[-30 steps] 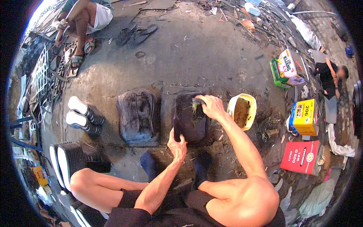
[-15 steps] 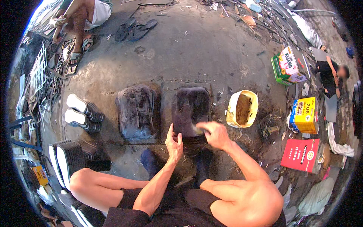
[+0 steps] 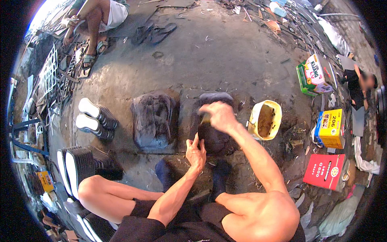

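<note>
My left hand [image 3: 196, 153] is at the near end of a dark, sole-shaped piece [image 3: 207, 131], its fingertips pressed to the edge. My right hand [image 3: 220, 117] is over the middle of that piece, fingers closed and blurred by motion. A small yellowish bit shows beneath its fingers; what it is I cannot make out. The piece lies on a dark pile [image 3: 223, 143], partly hidden by my right hand and forearm. Left of it sits another pile of dark flat pieces [image 3: 151, 121]. To the right stands a yellowish tub [image 3: 253, 125] with brown stuff inside.
Stacks of white-topped soles [image 3: 88, 106] and longer ones [image 3: 72, 169] stand at the left. A green-white tin [image 3: 314, 74], a yellow tin [image 3: 331, 128] and a red box [image 3: 324, 171] line the right. Sandals [image 3: 155, 34] lie far off. Two other people sit near the edges.
My right hand has swept away from me along the dark piece, from its near end to its middle. My left hand stays at the near edge. The whole view has shifted slightly.
</note>
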Tool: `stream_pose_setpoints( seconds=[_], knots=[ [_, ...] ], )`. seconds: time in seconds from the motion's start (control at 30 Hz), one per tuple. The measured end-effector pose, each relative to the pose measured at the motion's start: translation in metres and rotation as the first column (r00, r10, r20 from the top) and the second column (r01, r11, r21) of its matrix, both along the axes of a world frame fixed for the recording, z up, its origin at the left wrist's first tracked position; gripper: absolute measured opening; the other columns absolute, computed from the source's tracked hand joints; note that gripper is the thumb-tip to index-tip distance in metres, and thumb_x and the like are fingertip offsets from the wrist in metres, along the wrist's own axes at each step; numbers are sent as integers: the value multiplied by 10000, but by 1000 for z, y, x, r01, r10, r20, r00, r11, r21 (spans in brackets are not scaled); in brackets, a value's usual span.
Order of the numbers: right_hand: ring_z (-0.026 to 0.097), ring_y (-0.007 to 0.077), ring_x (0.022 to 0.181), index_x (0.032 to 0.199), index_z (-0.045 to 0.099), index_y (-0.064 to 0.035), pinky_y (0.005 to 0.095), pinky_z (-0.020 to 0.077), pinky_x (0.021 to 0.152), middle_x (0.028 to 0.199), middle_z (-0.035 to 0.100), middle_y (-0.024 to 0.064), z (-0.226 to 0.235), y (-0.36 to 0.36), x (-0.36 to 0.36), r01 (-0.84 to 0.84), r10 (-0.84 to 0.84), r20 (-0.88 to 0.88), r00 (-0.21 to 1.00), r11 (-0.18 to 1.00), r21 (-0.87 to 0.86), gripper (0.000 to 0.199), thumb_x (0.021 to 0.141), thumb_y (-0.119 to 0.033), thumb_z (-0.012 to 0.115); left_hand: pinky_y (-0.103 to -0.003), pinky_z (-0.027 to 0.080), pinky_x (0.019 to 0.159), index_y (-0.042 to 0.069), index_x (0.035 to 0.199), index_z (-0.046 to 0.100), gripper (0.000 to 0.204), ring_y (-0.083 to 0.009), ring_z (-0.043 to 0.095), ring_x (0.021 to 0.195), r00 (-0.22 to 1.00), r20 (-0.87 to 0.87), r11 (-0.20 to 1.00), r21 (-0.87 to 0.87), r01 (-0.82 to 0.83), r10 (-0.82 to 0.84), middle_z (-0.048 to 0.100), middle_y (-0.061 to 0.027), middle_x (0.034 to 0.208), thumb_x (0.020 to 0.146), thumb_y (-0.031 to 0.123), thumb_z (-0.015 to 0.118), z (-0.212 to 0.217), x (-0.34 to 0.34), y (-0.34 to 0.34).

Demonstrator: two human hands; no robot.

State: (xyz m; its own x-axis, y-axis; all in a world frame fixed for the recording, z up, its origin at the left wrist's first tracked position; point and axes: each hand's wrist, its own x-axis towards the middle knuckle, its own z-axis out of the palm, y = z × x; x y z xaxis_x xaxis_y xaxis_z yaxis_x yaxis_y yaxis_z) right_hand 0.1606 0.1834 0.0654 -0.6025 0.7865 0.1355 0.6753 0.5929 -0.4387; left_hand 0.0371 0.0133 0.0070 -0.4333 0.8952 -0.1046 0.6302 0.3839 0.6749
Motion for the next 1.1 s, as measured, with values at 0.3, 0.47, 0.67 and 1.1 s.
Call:
stream_pose_setpoints(
  seconds=[0.3, 0.47, 0.67, 1.1],
  knots=[
    [643, 244, 884, 1186, 702, -192, 398, 527, 770, 933, 684, 66, -29, -91, 5, -62, 56, 149, 987, 997, 42, 356, 874, -110, 551, -374, 514, 768, 0, 1225, 629, 338, -230, 622, 826, 900, 363, 934, 162, -317, 243, 659, -132, 976, 920, -7, 483, -14, -26, -5],
    [664, 213, 985, 1222, 703, -247, 387, 527, 832, 1044, 719, 12, -4, -137, 32, -131, 140, 136, 981, 989, -74, 474, 778, -86, 657, -303, 542, 747, -26, 1229, 637, 298, -163, 654, 802, 633, 761, 974, 5, -227, 143, 737, -116, 991, 979, 44, 490, -4, -50, 28],
    [597, 351, 1233, 1370, 556, -60, 439, 427, 1099, 1283, 640, 216, 75, -110, 95, 351, -516, -326, 792, 823, -447, 409, 961, -64, 540, -423, 513, 899, -31, 1356, 519, 672, -303, 607, 1004, 972, 234, 1000, 16, 7, -11, 614, -174, 1118, 794, 177, 823, 5, -12, 33],
    [690, 398, 972, 1195, 690, -48, 467, 535, 894, 1066, 717, 213, 163, -141, 110, 656, -618, 236, 750, 741, -144, 358, 857, -144, 617, -433, 494, 930, -1, 1175, 615, 392, -360, 623, 1011, 966, 254, 967, 256, -10, -57, 612, -190, 1064, 785, -8, 654, 8, -43, 64]
  ],
)
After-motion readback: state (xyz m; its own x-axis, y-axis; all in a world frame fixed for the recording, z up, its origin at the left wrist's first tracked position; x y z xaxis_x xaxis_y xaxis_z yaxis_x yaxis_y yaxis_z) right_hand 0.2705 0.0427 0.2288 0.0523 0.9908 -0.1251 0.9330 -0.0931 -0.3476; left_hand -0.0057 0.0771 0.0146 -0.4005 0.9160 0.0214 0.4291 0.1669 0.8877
